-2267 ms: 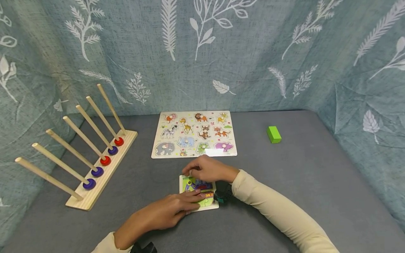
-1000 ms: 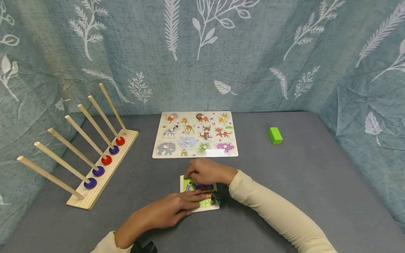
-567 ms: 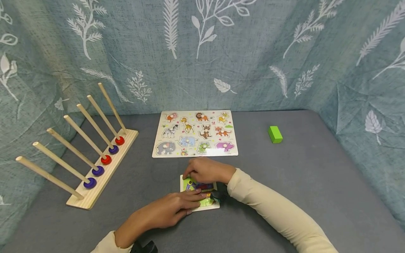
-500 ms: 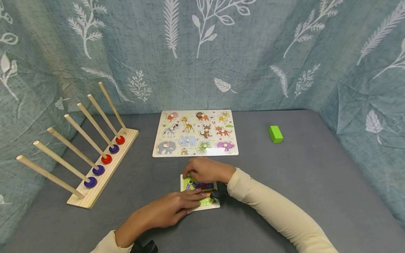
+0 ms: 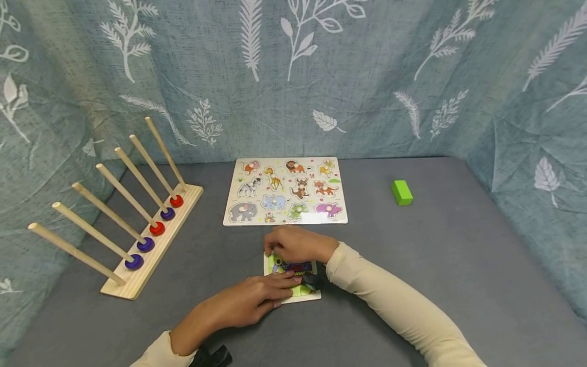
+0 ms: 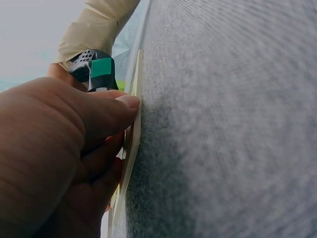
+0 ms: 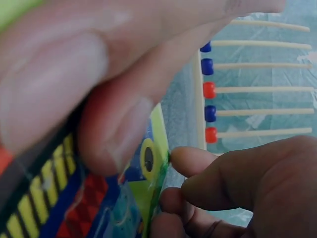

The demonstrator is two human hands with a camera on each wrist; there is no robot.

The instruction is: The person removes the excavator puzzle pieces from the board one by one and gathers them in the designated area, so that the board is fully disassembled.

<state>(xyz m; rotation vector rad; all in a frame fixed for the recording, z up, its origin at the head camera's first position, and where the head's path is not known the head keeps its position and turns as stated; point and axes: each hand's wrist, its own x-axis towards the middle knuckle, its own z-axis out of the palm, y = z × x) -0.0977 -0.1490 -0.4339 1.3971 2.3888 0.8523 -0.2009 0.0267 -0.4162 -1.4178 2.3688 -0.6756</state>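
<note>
A small wooden jigsaw puzzle point(image 5: 300, 291), with a bright vehicle picture on green, lies flat on the table in front of me. My left hand point(image 5: 247, 303) holds it from the near left, fingers over the picture; in the left wrist view the thumb point(image 6: 130, 102) presses against the board's edge. Curled fingers of my right hand point(image 5: 298, 243) pinch at the far left corner. There, in the right wrist view, fingertips point(image 7: 185, 159) touch the edge of a green corner piece point(image 7: 158, 126). How far that piece is seated is hidden. Left-hand fingers point(image 7: 119, 134) cover much of the picture.
Behind the puzzle lies an animal peg-puzzle board point(image 5: 285, 191). At left stands a wooden peg rack point(image 5: 124, 289) with tall rods and several red and blue beads. A green block point(image 5: 402, 192) sits at back right. A leaf-patterned curtain point(image 5: 376, 61) surrounds the table.
The right fingertips have shifted slightly at the puzzle's far left corner, and the right forearm has drawn a little left. The left hand keeps its place. The head view has tilted slightly.
</note>
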